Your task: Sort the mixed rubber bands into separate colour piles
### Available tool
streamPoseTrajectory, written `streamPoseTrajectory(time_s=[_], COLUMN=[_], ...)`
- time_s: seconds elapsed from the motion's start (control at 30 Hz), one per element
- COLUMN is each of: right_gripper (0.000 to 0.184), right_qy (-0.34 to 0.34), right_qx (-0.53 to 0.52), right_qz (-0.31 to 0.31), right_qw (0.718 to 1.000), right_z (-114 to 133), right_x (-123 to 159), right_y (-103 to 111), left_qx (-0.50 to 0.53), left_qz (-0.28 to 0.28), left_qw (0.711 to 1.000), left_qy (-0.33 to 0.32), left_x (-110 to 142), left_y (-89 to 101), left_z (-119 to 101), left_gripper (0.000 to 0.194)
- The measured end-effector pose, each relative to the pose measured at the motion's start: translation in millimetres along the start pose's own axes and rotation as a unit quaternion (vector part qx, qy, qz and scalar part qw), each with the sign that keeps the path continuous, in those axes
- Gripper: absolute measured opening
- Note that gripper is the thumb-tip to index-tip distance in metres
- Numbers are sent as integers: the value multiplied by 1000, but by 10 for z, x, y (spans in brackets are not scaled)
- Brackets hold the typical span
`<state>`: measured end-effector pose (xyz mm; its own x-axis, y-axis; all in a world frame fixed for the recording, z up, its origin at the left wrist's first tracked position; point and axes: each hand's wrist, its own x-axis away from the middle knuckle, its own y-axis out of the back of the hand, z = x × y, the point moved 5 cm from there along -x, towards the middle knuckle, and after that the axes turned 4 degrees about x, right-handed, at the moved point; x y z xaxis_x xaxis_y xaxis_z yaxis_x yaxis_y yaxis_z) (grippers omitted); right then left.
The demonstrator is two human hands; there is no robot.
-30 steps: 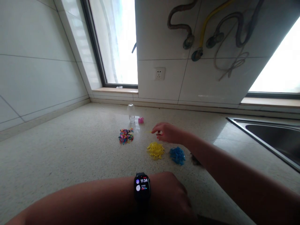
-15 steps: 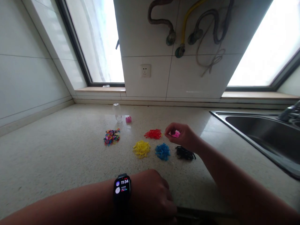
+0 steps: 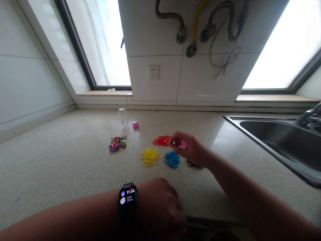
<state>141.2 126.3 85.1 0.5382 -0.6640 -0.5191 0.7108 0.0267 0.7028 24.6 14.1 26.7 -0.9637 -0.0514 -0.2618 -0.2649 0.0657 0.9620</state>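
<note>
My right hand is closed in a pinch over the right end of the red rubber band pile. A small yellow rubber band sticks out from its fingertips. Behind the fingers shows part of a pink pile, and the wrist partly covers a black pile. Nearer to me lie a yellow pile and a blue pile. A mixed multicoloured pile sits to the left. My left hand, curled closed, rests near the counter's front edge; its palm is hidden.
A clear jar stands behind the mixed pile, beside a pink lid. At the right, a steel sink is set into the speckled counter. The tiled wall behind carries a socket and hoses.
My right hand has moved left, from beside the red pile to over its right end, with the yellow band now plainer at its fingertips. The view has shifted slightly; my left hand stays put.
</note>
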Motion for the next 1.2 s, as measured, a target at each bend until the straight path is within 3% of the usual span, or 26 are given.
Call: streamPoseTrajectory(time_s=[0.63,0.83,1.03,1.2], right_gripper=[11,29,38,41], right_qy=[63,123,171,183], right_qx=[-8,106,225,240], right_qz=[94,182,204,210], right_qw=[994,970,937,930], right_z=[254,341,289,287], right_x=[14,24,4,-17], right_y=[-301,-542,-756,-777], left_qx=[-10,-5,-3,-4], left_qz=[-2,-2,-2,7], left_qw=[1000,1000,1000,1000], left_qy=[-4,-4,-19,-17], left_x=[-15,-11,-5,0], left_y=[28,7,-26,-35], left_z=[-11,-4,9,3], left_gripper=[31,32,33,33])
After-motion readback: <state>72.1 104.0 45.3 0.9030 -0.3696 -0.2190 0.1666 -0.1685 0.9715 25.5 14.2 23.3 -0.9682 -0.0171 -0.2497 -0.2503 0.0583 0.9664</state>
